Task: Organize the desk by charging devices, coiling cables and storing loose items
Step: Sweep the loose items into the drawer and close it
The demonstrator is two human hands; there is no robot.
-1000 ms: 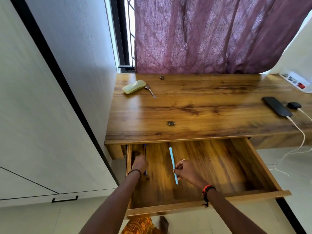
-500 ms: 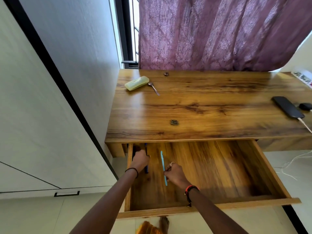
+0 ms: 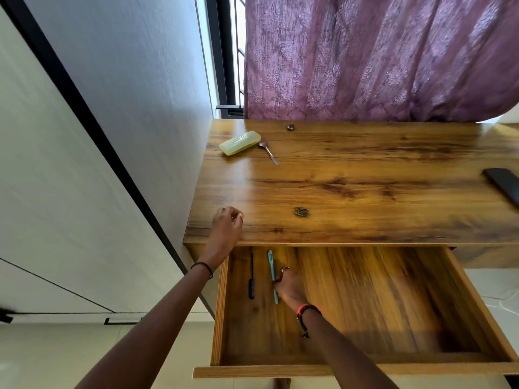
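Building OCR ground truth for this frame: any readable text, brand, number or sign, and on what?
No text here is legible.
On the pale green case: a faint marking on the lid, too blurred to read.
On the light blue pen, held by the right hand: dark print near its far end, too small to read.
On the phone and the dark pen: no marking visible.

Wooden desk (image 3: 365, 164) bears case (image 3: 239, 142), spoon (image 3: 268, 151), clasp (image 3: 301, 211), phone (image 3: 504, 185).
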